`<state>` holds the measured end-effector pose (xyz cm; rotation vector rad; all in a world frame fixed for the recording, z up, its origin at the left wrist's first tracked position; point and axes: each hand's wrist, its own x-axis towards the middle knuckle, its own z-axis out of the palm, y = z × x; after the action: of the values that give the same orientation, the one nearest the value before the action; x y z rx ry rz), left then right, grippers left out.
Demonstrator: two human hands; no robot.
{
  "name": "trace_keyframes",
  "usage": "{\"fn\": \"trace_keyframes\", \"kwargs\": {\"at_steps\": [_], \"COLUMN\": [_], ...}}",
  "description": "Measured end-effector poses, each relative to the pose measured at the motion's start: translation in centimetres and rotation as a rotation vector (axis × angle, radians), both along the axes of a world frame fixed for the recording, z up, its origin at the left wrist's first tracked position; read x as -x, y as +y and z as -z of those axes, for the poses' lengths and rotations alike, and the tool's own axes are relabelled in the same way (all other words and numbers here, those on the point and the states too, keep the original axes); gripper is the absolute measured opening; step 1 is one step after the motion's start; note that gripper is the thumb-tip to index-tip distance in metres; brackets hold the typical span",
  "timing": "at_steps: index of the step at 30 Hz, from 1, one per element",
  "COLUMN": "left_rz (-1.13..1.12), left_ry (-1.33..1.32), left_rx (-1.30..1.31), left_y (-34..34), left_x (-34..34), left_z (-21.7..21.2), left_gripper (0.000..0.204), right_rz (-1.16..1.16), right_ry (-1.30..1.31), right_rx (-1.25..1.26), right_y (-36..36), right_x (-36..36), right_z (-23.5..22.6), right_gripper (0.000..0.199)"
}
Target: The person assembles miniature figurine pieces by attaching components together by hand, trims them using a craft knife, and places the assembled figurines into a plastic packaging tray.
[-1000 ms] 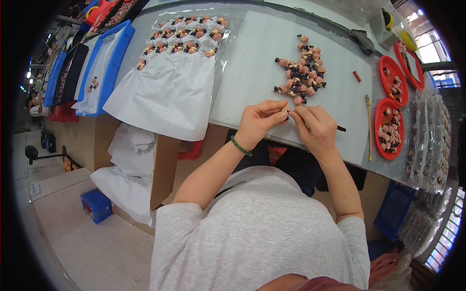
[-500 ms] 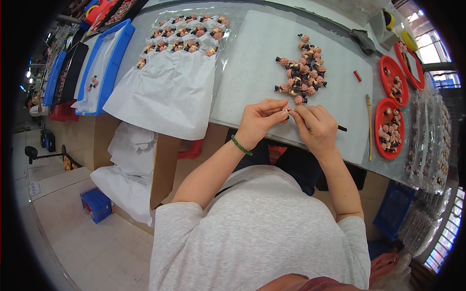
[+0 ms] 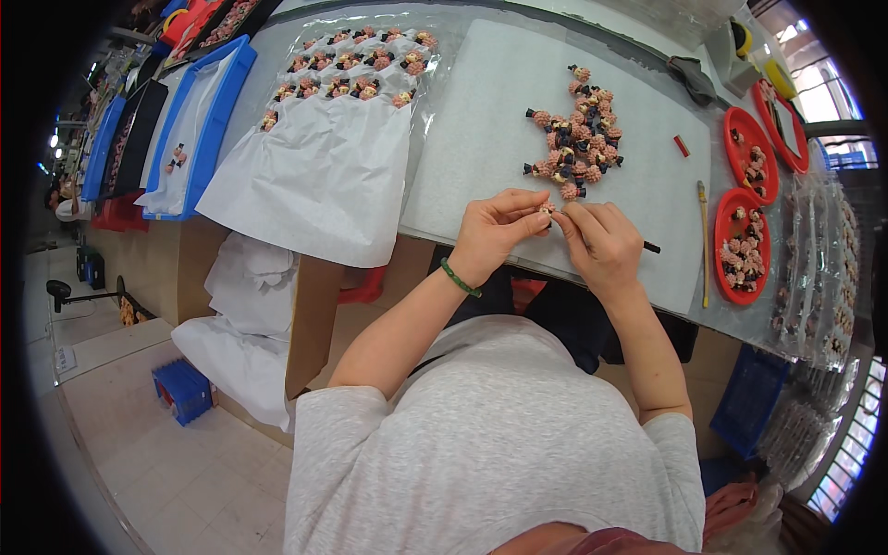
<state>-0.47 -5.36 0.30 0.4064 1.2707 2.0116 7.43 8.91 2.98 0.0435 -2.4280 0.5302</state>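
Note:
Just over the table's near edge, my left hand [image 3: 499,231] pinches a small figurine [image 3: 547,209] between thumb and fingers. The figurine has a knobbly pink part; the fingers cover most of it. Close against it is my right hand [image 3: 606,242], closed, thumb and fingertips at the figurine's right side. From the outer side of this hand sticks a thin dark stick-like tool [image 3: 653,247]; its other end is hidden by the hand. Just beyond lies a pile of similar pink and black figurines [image 3: 583,134] on a white sheet [image 3: 490,102].
Figurines stand in rows on white paper [image 3: 314,185] at the left, beside a blue tray [image 3: 203,120]. At the right are a brush [image 3: 704,250], a small red piece [image 3: 682,145] and red dishes [image 3: 721,268] with figurines. A cardboard box [image 3: 310,324] stands below the table.

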Motion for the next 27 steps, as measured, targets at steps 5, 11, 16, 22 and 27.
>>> {"fn": "trace_keyframes", "kwargs": {"at_steps": [5, 11, 16, 22, 27], "left_rz": [-0.020, -0.014, -0.013, 0.046, -0.007], "left_ry": [-0.004, -0.004, -0.007, -0.033, -0.050], "left_rx": [-0.015, -0.019, 0.008, 0.019, 0.018], "left_y": [0.1, 0.1, 0.0, 0.3, -0.3], "left_x": [0.0, 0.0, 0.0, 0.0, -0.2], "left_z": [0.1, 0.1, -0.1, -0.2, -0.2], "left_gripper": [0.028, 0.027, 0.027, 0.028, 0.029], "right_rz": [0.022, 0.012, -0.043, 0.309, 0.551], "right_ry": [0.011, 0.036, 0.005, -0.049, -0.192], "right_rx": [0.001, -0.010, 0.073, 0.063, -0.069], "right_y": [-0.1, 0.2, 0.7, 3.5, 7.3], "right_x": [0.0, 0.2, 0.0, -0.9, -1.8], "right_z": [0.3, 0.5, 0.1, -0.1, 0.4], "right_gripper": [0.011, 0.013, 0.012, 0.020, 0.023]}}
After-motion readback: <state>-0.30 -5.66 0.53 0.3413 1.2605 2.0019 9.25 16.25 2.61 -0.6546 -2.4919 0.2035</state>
